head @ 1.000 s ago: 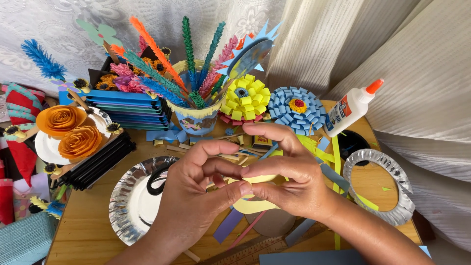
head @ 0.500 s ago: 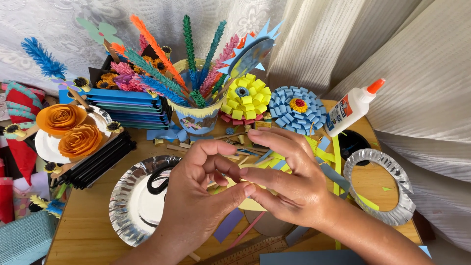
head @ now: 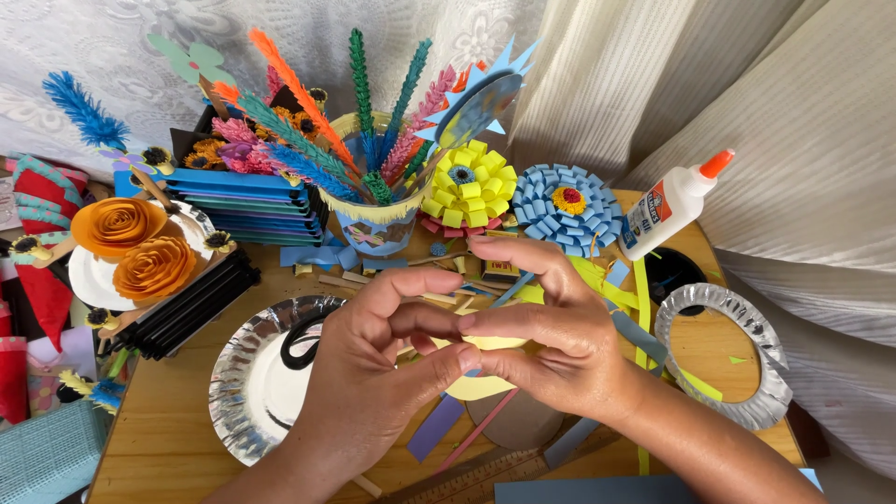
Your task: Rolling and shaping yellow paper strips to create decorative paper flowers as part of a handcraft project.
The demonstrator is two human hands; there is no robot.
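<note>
Both hands meet over the table's (head: 168,448) centre. Left hand (head: 373,392) and right hand (head: 551,345) pinch a yellow paper piece (head: 485,373) between thumbs and forefingers, fingertips touching; other fingers curl loosely. The paper sits low between the palms, partly hidden.

Just left of the hands: a silver paper plate (head: 245,383) with black scissors (head: 301,341) in it. Behind the hands, a cup (head: 378,224) of paper stems. Beside it, a yellow paper flower (head: 471,187) and a blue one (head: 565,205). A glue bottle (head: 672,205) lies tilted at right. A silver ring (head: 723,355) lies near the right wrist. Orange paper roses (head: 135,247) at far left.
</note>
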